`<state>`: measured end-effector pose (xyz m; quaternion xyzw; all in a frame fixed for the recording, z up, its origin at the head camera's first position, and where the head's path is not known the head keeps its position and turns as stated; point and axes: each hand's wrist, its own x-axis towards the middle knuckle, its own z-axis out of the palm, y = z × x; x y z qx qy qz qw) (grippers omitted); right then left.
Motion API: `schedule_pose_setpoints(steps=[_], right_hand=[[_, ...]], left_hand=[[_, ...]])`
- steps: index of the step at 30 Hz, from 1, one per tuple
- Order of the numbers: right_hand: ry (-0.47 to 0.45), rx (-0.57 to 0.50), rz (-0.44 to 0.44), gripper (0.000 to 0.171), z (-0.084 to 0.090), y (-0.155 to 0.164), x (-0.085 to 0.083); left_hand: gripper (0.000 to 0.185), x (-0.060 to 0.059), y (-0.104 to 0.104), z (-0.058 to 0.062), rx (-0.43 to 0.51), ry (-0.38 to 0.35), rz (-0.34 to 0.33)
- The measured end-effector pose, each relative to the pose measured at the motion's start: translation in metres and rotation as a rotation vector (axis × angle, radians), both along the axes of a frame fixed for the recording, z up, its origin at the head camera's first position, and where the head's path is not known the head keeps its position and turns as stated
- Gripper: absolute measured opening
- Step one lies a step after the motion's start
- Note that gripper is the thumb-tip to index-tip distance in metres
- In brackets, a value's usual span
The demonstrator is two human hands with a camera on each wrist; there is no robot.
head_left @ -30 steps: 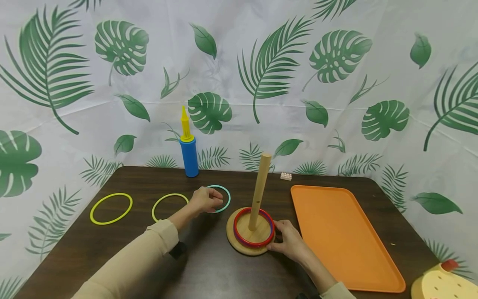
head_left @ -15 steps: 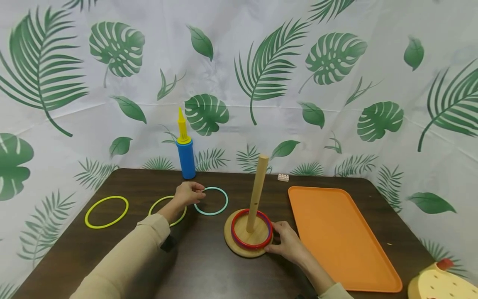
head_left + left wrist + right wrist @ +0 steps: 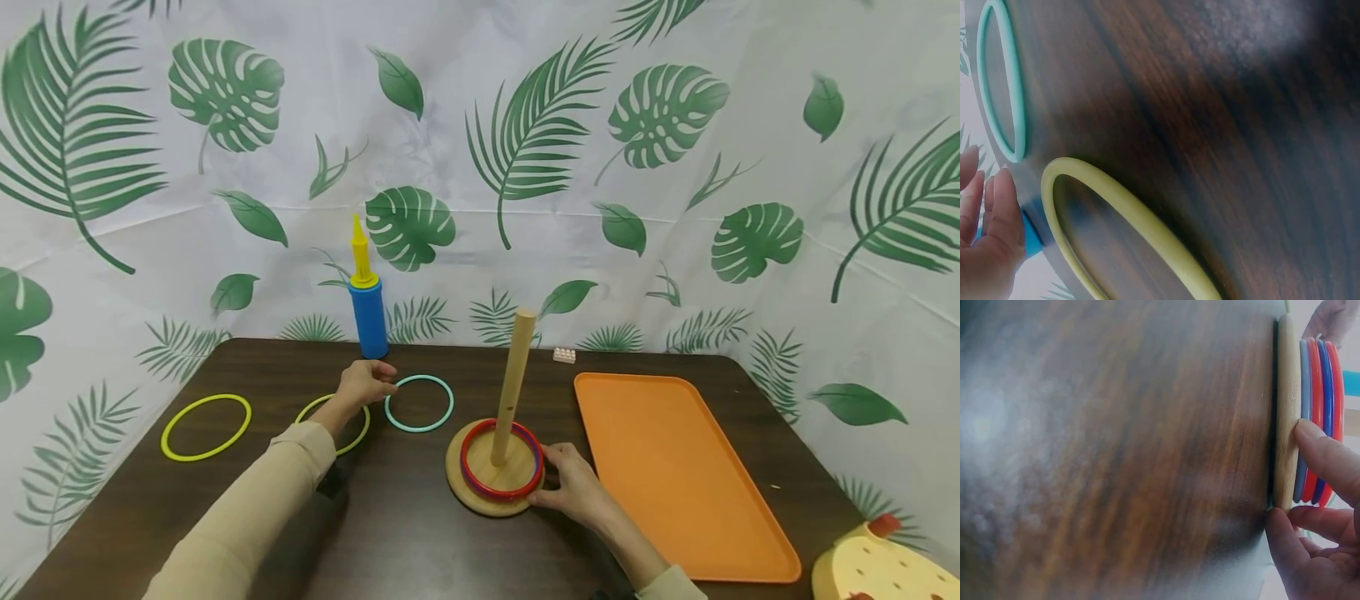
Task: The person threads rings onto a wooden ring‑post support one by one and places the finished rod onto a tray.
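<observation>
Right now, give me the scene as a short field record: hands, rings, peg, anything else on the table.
left hand: above the table between the yellow-green ring and the teal ring; holds nothing
right hand: fingers on the rim of the wooden base
peg: upright on the base
stacked rings: red and blue, round the peg
second yellow-green ring: flat, far left
orange tray: right of the base
blue pump: upright at the back edge

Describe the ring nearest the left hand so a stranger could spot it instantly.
Start at the wooden peg stand at the middle of the dark table. Just behind and left of it lies a teal ring, flat, with the left hand beside it. It is the only teal one; the two rings further left are yellow-green.
</observation>
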<state>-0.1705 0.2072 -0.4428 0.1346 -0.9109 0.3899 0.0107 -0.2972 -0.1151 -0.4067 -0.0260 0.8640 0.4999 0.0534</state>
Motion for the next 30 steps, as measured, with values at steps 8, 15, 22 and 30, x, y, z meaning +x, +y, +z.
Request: schedule_pose_setpoints(steps=[8, 15, 22, 30], right_hand=[[0.000, 0.009, 0.006, 0.067, 0.001, -0.001, -0.002], [-0.005, -0.006, 0.022, 0.068, 0.003, 0.000, 0.000], [-0.008, -0.005, 0.022, 0.067, 0.003, 0.000, -0.001], [0.003, 0.005, 0.012, 0.068, 0.002, 0.001, 0.000]], left_hand=[[0.033, -0.003, 0.000, -0.002, -0.105, 0.021, -0.004], [0.034, -0.006, 0.000, -0.007, -0.151, 0.027, -0.020], [0.033, -0.010, 0.002, -0.009, -0.182, 0.023, -0.008], [0.032, -0.011, 0.004, -0.011, -0.211, 0.012, 0.002]])
